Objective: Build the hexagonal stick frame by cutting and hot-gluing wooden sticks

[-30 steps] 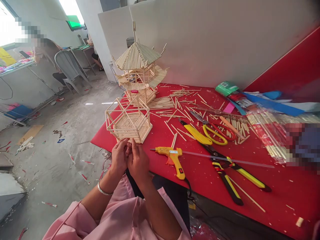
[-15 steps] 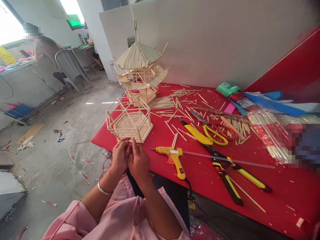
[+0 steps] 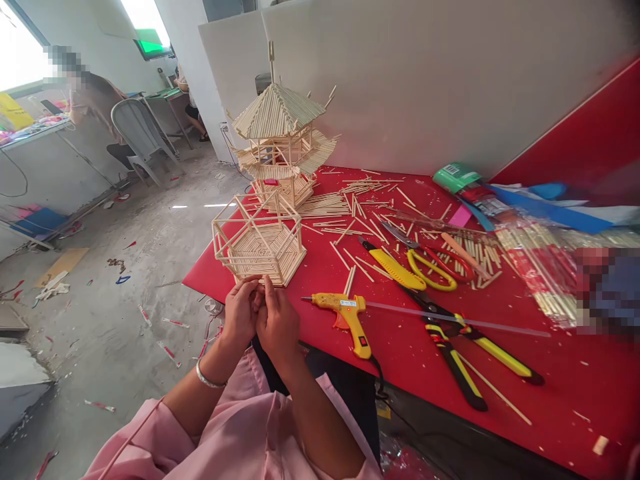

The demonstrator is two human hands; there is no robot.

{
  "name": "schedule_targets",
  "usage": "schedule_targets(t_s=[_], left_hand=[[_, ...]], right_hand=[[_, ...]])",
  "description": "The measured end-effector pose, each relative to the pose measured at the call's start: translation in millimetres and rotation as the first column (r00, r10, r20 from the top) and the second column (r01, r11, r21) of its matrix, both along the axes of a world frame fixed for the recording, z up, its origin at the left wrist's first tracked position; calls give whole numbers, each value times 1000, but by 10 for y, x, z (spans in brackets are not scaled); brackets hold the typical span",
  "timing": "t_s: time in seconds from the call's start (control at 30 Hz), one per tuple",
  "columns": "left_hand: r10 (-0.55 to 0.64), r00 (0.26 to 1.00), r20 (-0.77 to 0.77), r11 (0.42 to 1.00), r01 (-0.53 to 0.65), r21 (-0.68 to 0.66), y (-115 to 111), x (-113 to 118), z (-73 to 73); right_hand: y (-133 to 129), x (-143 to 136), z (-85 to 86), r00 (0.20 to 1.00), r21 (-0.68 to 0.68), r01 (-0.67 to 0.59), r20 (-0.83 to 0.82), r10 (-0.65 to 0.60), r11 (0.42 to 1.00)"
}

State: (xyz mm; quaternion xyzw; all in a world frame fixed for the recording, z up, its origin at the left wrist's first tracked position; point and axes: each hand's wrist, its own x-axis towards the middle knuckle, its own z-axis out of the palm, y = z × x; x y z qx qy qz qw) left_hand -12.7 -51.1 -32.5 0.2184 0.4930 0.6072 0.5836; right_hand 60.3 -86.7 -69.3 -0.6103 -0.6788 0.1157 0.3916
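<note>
My left hand (image 3: 242,312) and my right hand (image 3: 278,319) are together at the table's near left edge, fingers curled and touching. Whatever they might hold is too small or hidden to name. Just beyond the fingertips stands an open six-sided frame of sticks (image 3: 260,250) on a woven-looking stick base. Behind it rises a tiered stick pavilion (image 3: 280,117) with a pointed roof. To the right of my hands lies a yellow glue gun (image 3: 350,313) with a clear glue stick in its back.
On the red table (image 3: 400,360) lie a yellow cutter (image 3: 395,267), scissors (image 3: 435,270), large pliers-like cutters (image 3: 457,367), loose sticks (image 3: 325,205) and bagged sticks (image 3: 537,270). A person (image 3: 95,100) is near a grey chair (image 3: 143,137) at the back left.
</note>
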Motion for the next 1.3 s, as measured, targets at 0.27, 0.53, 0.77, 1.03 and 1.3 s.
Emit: schedule_targets(t_s=[0.27,0.53,0.77,1.03,1.3], left_hand=[[-7,1000,-3,1000,7,-19,-9,-5,8],[-20,1000,-11,1000,20,4,-13,-7,2],[-5,1000,-16,1000,5,-5,-6,-8,-14],[-13,1000,-15,1000,14,1,-2,-6,-20],[-9,1000,-11,1000,9,1,-8,-4,-11]], right_hand=[[-2,3,11,1000,-2,-1,4,1,1000],[-3,-2,-5,1000,-2,6,17,-6,1000],[0,-5,-7,1000,-1,4,9,-4,1000],[5,-10,-24,1000,8,9,7,-9,1000],[5,-6,-14,1000,8,6,-3,-6,1000]])
